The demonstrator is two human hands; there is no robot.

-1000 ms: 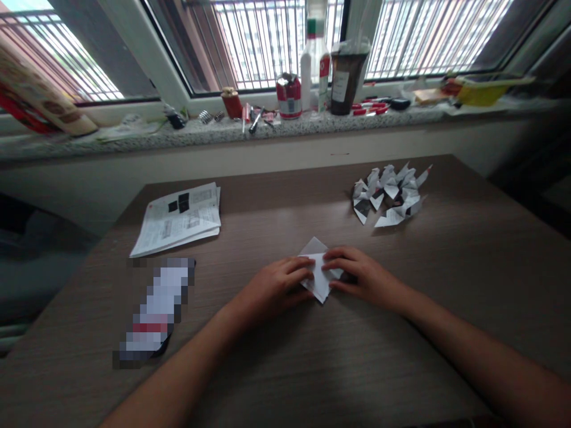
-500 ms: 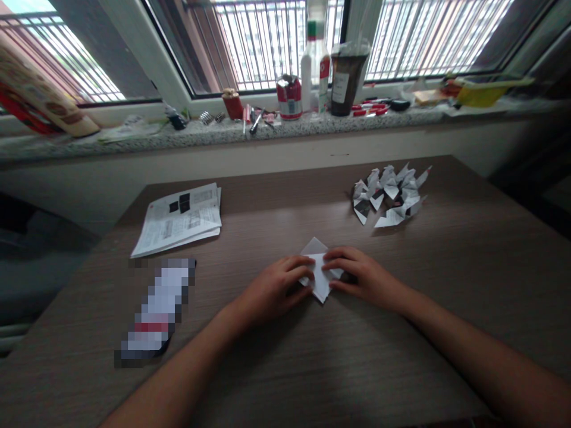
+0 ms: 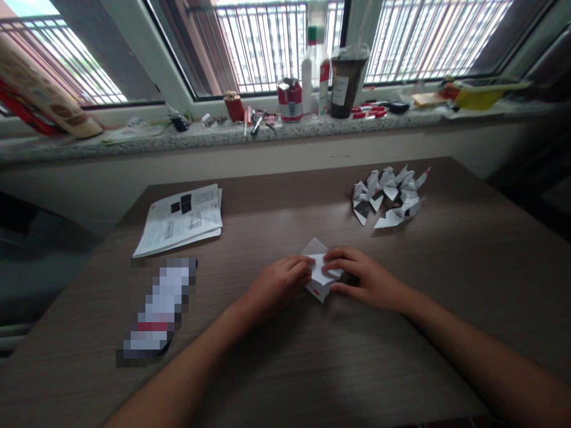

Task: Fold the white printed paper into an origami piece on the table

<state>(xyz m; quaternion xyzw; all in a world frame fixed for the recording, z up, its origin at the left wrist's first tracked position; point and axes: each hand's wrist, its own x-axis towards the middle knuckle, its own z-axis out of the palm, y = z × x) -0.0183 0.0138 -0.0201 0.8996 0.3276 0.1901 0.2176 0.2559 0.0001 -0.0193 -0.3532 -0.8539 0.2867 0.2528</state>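
A small sheet of folded white paper (image 3: pixel 321 274) lies on the table with one corner pointing away from me and one towards me. Its lower layer shows a small reddish mark near the front corner. My left hand (image 3: pixel 281 282) is closed at the paper's left side, its fingertips pinching a raised flap; the thumb is mostly hidden. On the right side, my right hand (image 3: pixel 363 277) holds the paper, fingers curved over the top and thumb near the lower right edge.
Folded paper pieces (image 3: pixel 390 195) form a ring at the back right. A stack of printed sheets (image 3: pixel 181 219) and a pixelated phone-like object (image 3: pixel 158 312) lie at left. The windowsill (image 3: pixel 214 135) holds a can (image 3: pixel 289 100), a bottle (image 3: pixel 316 77) and a dark cup (image 3: pixel 347 83).
The paper's front flap has lifted away from me, uncovering the reddish mark beneath. My left fingers have drawn closer together on it, while my right hand has stayed in place.
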